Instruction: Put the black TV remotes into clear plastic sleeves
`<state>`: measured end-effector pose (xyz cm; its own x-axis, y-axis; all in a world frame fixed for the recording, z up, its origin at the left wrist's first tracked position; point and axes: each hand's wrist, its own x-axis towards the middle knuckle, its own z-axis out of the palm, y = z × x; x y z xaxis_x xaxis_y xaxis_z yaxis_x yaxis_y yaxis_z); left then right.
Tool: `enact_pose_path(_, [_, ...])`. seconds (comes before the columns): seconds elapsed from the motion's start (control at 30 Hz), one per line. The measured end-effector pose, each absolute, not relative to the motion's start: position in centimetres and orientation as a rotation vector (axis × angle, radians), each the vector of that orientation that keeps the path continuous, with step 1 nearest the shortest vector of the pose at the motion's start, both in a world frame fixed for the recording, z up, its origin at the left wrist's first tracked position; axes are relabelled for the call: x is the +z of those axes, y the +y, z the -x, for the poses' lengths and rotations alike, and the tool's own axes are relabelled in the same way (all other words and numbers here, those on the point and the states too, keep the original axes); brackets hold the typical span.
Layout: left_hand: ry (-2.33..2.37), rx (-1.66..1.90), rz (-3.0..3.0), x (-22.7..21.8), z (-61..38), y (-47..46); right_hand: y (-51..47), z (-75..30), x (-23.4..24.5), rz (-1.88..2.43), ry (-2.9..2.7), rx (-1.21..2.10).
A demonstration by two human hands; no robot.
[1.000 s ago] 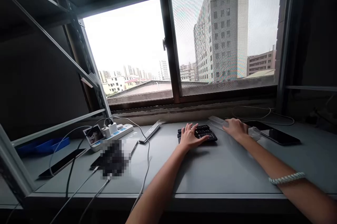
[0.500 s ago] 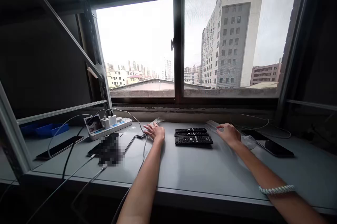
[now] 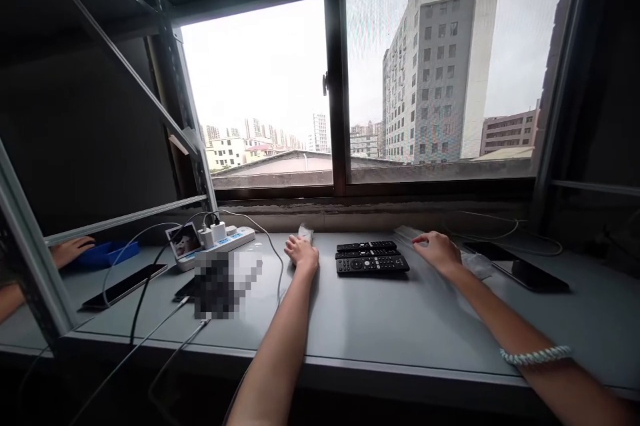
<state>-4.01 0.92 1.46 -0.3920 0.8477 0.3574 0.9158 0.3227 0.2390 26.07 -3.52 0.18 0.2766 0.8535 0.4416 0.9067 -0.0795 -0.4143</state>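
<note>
Three black remote controls (image 3: 371,265) lie in parallel rows on the grey table between my hands. My left hand (image 3: 301,254) rests to their left, its fingers curled down at a clear plastic packet (image 3: 306,234); the palm hides part of it. To the right of the remotes, my right hand (image 3: 437,253) is low over the table. Its thumb and fingertips come together at a clear plastic bag (image 3: 404,234), which also shows behind the wrist. The exact grip on the thin film is hard to see.
A white power strip (image 3: 240,237) with chargers and cables stands at the back left, near a pixelated dark patch. Dark phones (image 3: 530,274) lie at right, another phone (image 3: 125,286) at left. Beyond the shelf post, another person's hand (image 3: 73,251) touches a blue tray (image 3: 107,254).
My left hand has drawn its spread fingers together at the plastic packet. My right hand stays nearly in place. Another person's hand has appeared at the blue tray. The view has shifted slightly.
</note>
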Motion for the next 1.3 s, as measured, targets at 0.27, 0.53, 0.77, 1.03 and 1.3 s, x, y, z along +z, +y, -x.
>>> enact_pose_path(0.27, [-2.491, -0.658, 1.667, 1.3, 4.6, 0.7, -3.2, -25.8, -0.2, 1.776, -1.538, 0.01])
enact_pose_path(0.53, [-2.051, -0.803, 1.992, 2.7, 1.6, -0.6, -2.0, -25.7, -0.6, 1.579, -1.47, 0.003])
enact_pose_path(0.77, [-1.637, -0.722, 2.297, 1.9, -2.3, -2.0, -2.1, -25.0, 0.1, 1.397, -1.48, 0.014])
enact_pose_path(1.03, [-1.562, -0.657, 2.305, 1.9, -2.3, -2.0, -2.6, -24.1, 0.5, 1.249, -1.558, 0.154])
enact_pose_path(1.3, [-1.541, -0.652, 2.288, 1.6, -2.4, -1.8, -3.3, -23.1, 1.2, 1.139, -1.248, 0.665])
